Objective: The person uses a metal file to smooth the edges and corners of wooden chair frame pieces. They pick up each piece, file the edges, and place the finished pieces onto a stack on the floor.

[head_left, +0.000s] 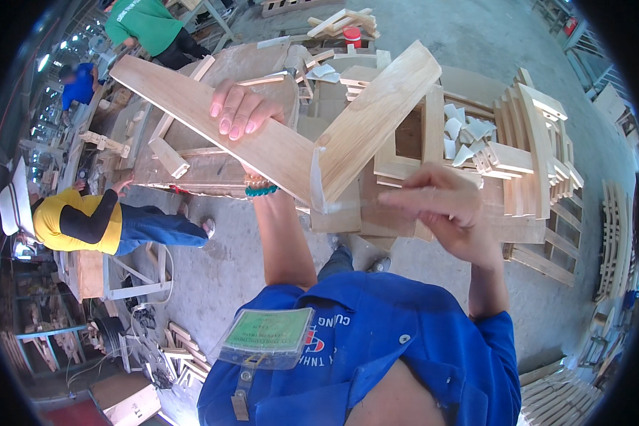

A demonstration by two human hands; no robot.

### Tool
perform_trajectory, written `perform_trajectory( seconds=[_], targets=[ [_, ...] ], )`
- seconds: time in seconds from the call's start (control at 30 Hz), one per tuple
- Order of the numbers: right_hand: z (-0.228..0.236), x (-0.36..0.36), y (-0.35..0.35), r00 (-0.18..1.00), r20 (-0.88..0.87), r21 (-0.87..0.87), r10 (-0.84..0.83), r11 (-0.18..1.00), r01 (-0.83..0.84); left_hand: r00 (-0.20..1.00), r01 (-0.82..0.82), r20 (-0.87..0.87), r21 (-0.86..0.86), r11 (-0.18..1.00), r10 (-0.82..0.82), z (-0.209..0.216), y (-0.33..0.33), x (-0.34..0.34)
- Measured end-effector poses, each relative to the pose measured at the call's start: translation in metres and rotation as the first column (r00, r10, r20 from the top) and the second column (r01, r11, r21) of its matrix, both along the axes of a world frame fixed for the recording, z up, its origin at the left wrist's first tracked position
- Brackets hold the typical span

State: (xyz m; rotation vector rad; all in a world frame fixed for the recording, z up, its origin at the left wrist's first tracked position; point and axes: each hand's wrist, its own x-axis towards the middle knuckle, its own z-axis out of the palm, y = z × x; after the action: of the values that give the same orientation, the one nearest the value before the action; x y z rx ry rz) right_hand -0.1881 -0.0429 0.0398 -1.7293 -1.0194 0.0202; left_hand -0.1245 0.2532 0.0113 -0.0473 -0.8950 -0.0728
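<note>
Two flat, light wooden boards meet at a corner in a V-shaped wooden piece point(376, 124), raised over the table in front of me. My left hand point(245, 113) grips its left board, with the fingers lying over the face and the thumb hidden. A thin whitish strip point(318, 177) runs along the joint where the boards meet. Just right of that corner, my right hand point(444, 206) is apart from the wood, slightly blurred. Its fingers are drawn together toward the thumb, and I cannot see what, if anything, is between them.
Cardboard covers the worktable point(224, 174). White torn scraps point(465, 131) lie inside a wooden frame, beside stacked slatted wooden parts point(529, 142) on the right. A red container point(352, 37) stands at the back. A person in yellow point(85, 220) works at the left; another in green point(145, 28) is farther off.
</note>
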Motion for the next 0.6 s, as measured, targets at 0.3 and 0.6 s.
perform_trajectory(
  seconds=[0.3, 0.6],
  targets=[
    [0.004, 0.019, 0.028, 0.953, 0.221, -0.041, -0.208, 0.974, 0.222, 0.995, -0.008, -0.096, -0.002, 1.0, 0.007, 0.005, -0.002, -0.004],
    [0.021, 0.016, 0.018, 0.978, 0.181, -0.074, -0.101, 0.991, 0.116, 0.95, 0.08, -0.289, -0.15, 0.985, -0.121, 0.003, -0.003, -0.006]
  ],
)
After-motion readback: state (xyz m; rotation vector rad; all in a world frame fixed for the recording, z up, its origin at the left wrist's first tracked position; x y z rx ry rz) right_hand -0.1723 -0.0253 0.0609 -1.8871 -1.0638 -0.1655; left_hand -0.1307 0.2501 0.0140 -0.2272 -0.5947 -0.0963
